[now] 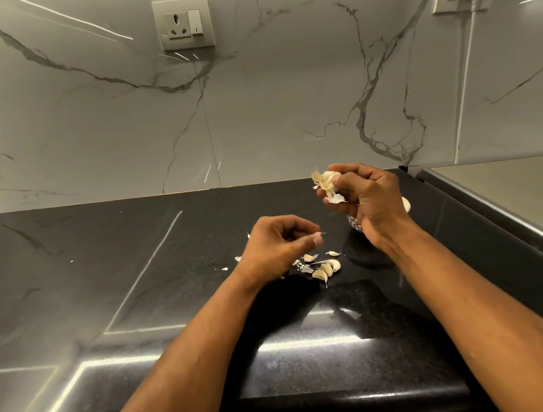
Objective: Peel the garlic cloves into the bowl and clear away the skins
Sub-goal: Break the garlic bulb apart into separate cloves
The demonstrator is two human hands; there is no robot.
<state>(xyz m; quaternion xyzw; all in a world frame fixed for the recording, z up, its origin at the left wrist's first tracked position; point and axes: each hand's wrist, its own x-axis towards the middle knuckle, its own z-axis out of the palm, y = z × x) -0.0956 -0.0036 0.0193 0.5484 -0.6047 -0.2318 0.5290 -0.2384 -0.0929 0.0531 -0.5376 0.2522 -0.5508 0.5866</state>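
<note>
Garlic (326,183): light, firm, with papery brittle skin, held above the counter (134,275) in our right hand (367,200), fingers curled round it. Left hand (278,244) pinches a skin scrap. We would grip cloves (326,267) by their ends.

garlic cloves (325,268) on counter (134,275), bowl (355,222) just behind them, right
</note>
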